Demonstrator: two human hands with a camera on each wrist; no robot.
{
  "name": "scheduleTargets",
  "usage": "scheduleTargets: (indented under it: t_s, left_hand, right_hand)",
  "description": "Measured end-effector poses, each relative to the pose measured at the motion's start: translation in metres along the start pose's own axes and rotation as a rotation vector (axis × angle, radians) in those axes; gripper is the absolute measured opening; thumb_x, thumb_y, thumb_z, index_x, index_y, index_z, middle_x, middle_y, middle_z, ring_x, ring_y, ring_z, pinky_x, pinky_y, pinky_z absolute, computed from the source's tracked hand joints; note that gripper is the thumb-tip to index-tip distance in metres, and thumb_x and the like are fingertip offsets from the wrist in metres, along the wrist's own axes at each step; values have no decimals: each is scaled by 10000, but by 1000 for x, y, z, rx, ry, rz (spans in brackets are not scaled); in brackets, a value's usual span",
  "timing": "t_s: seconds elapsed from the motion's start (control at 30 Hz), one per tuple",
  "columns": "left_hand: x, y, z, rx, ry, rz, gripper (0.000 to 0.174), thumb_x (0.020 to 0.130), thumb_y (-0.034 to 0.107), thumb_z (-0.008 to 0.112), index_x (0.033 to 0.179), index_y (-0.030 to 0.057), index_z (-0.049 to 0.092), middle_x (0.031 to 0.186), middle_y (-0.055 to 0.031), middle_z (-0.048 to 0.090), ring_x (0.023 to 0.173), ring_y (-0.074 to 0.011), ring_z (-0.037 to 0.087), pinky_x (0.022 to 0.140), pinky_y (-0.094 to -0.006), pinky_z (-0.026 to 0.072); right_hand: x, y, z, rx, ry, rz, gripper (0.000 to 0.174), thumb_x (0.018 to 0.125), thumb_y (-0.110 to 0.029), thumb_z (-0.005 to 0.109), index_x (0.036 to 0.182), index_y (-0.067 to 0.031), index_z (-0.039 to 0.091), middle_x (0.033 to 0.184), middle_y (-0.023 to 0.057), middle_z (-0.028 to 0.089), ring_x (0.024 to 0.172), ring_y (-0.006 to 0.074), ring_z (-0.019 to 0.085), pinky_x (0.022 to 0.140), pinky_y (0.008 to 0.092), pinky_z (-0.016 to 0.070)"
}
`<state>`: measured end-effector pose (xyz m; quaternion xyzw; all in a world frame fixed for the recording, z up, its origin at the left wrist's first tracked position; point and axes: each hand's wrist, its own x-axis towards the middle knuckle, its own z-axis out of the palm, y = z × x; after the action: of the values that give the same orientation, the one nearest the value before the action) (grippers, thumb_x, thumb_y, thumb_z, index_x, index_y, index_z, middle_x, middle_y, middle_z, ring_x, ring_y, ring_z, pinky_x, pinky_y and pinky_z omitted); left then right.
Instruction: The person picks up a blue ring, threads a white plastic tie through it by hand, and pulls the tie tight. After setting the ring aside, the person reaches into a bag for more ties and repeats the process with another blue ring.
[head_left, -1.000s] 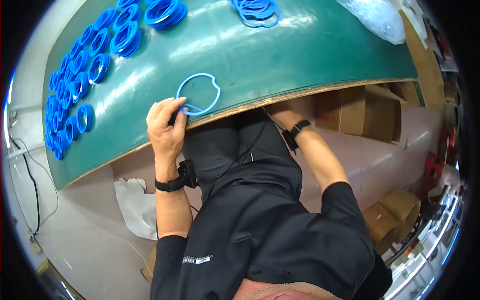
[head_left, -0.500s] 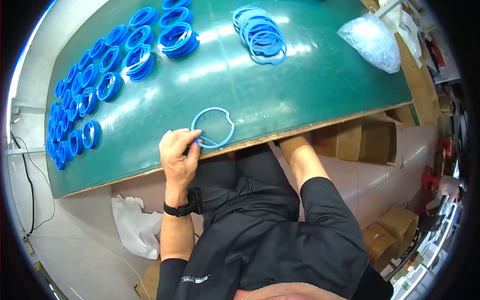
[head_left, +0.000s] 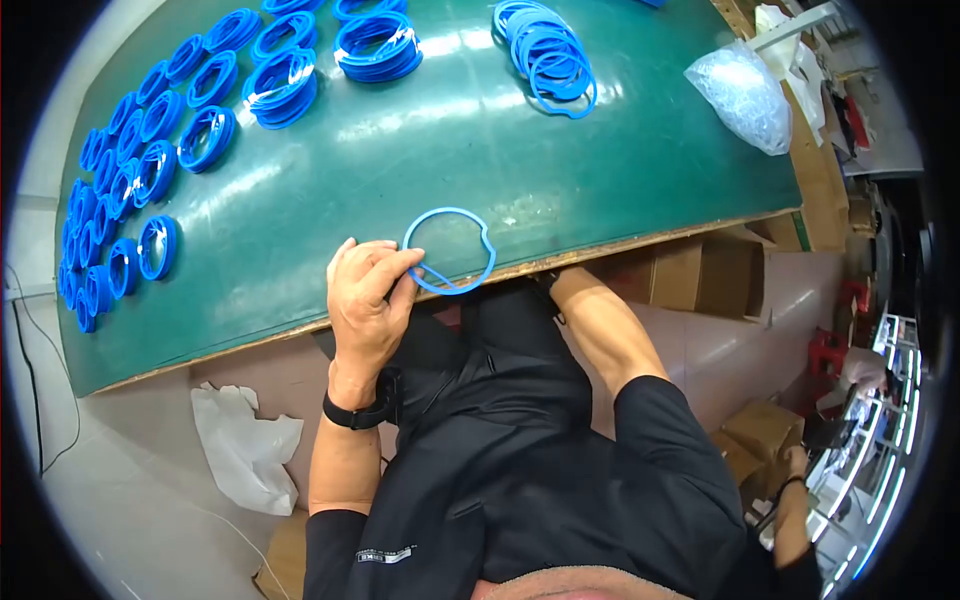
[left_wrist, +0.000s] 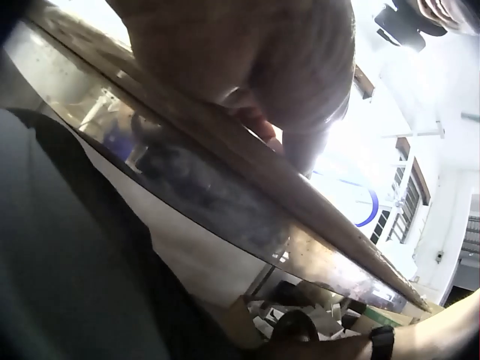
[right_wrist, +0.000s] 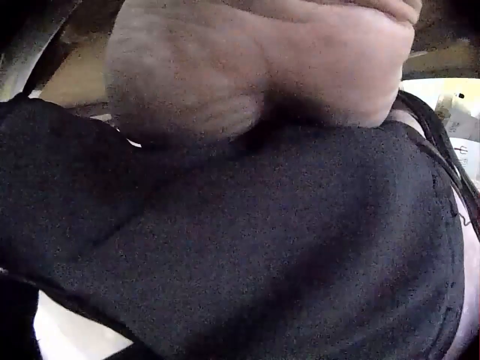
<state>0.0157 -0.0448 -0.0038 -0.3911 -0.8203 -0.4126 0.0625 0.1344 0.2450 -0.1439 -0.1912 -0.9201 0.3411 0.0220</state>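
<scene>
Head: the left hand (head_left: 368,298) pinches a blue ring (head_left: 447,210) at the bench edge (head_left: 640,245), ring stacks (head_left: 378,66) and a clear bag (head_left: 742,97) beyond; left wrist: that edge partly hides it; right wrist: dark cloth (right_wrist: 262,232) by the right hand (right_wrist: 259,67), finger state unclear.

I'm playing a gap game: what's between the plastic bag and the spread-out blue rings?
Just bare green tabletop between the bag and rings, in the head view.

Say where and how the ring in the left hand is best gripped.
Probably best pinched at its lower left, from the person's left, as the left hand does: the ring is a thin open hoop, and its notch lies clear at the upper right.
</scene>
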Motion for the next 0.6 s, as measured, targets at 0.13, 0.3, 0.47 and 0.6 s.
scheduleTargets:
  t_s: [0.13,0.3,0.47,0.6]
  left_hand:
    - [-6,-5,1,-16,16,16,278,851,79,868,1114,158,826,990,-24,764,1112,-281,740,1155,-599,466]
    - [-4,-1,-2,-15,2,-5,311,819,133,907,1118,153,825,998,-25,760,1146,-277,729,1171,-613,447]
    - [-5,5,0,46,-17,-40,346,791,177,936,1118,152,824,1028,-30,757,1162,-273,714,1199,-616,423]
    - [0,11,2,115,-7,-66,376,760,199,959,1107,148,824,1048,-36,741,1138,-281,699,1160,-569,443]
  right_hand:
    - [-21,-16,20,-44,-47,7,585,1132,-384,515,1629,-75,515,1643,171,546,1493,351,505,1265,449,381]
    - [7,-6,10,-96,-119,-53,576,1107,-363,575,1606,-76,548,1619,189,572,1473,373,534,1250,469,404]
    - [12,-4,14,-106,-188,-117,570,1081,-342,636,1583,-77,582,1596,206,598,1453,396,563,1236,489,427]
    - [-13,14,-9,-113,-199,-170,566,1061,-325,684,1564,-78,610,1577,219,618,1436,414,586,1224,505,445]
